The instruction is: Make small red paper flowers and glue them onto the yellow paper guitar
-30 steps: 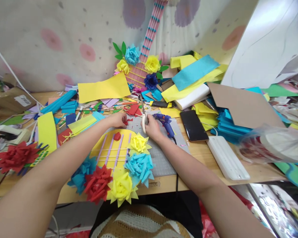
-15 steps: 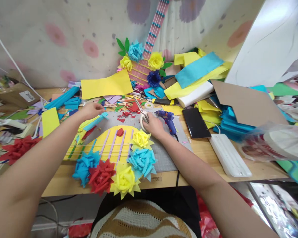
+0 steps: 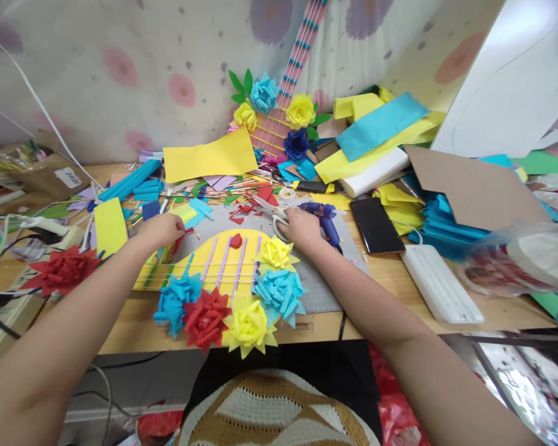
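Observation:
My right hand (image 3: 303,229) is closed around the handles of a pair of scissors (image 3: 270,209), its blades pointing up and left over the grey cutting mat (image 3: 325,291). To the left, my left hand (image 3: 162,229) is lowered with fingertips pinched at a narrow red paper strip (image 3: 177,243). Light blue paper strips (image 3: 199,213) lie just beyond those fingers. Between my forearms rests a yellow paper guitar (image 3: 204,263) with purple bars and white strings. A red paper piece (image 3: 235,240) lies on it. Red (image 3: 207,319), yellow (image 3: 250,325) and blue (image 3: 279,294) paper flowers line its near edge.
A blue glue gun (image 3: 323,217) lies right of my right hand, near a black phone (image 3: 376,226) and a white power bank (image 3: 441,285). A pink paper guitar (image 3: 272,127) leans at the back. A loose red flower (image 3: 64,271) and paper piles crowd the table (image 3: 376,303).
My left hand has come down to the red strip. The light blue strips have shifted away from it, toward the back right. My right hand still holds the scissors. The whole view has shifted slightly.

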The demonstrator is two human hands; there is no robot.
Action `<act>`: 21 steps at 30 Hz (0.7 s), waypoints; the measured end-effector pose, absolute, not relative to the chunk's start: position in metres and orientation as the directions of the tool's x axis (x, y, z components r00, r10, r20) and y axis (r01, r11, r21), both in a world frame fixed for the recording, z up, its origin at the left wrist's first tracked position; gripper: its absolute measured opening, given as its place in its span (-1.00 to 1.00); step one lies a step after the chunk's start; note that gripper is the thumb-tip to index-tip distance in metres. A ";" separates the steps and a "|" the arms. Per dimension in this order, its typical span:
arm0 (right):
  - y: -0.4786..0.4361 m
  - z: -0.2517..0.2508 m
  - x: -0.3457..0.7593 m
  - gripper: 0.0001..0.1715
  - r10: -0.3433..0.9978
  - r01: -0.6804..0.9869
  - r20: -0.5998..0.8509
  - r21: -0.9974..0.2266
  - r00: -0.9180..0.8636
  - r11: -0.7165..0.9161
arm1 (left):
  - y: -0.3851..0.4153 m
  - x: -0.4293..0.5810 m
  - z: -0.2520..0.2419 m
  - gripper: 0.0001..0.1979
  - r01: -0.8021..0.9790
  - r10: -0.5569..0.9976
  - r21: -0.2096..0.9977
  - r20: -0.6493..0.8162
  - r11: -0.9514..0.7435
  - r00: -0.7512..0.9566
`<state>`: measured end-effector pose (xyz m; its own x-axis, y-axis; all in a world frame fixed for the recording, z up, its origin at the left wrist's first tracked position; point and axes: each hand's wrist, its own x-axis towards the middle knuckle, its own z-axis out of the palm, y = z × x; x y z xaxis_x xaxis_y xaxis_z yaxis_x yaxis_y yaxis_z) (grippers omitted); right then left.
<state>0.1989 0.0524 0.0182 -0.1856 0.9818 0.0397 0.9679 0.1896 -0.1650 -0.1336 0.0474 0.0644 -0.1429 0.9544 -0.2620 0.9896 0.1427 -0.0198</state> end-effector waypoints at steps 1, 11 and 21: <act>0.053 0.018 0.199 -0.57 0.980 0.967 0.044 -0.162 -0.192 0.196 | 0.048 -0.132 0.066 -0.83 0.987 0.960 0.036 -0.240 0.157 -0.144; 0.057 0.028 0.197 -0.60 0.966 0.960 0.050 -0.111 -0.252 0.256 | 0.046 -0.075 0.067 -0.79 0.286 0.928 0.886 -0.373 0.364 -0.026; 0.085 0.058 0.164 -0.77 0.942 0.605 0.097 -0.744 -0.321 0.282 | 0.052 -0.041 0.061 -0.85 -0.035 0.931 0.932 -0.362 0.361 -0.051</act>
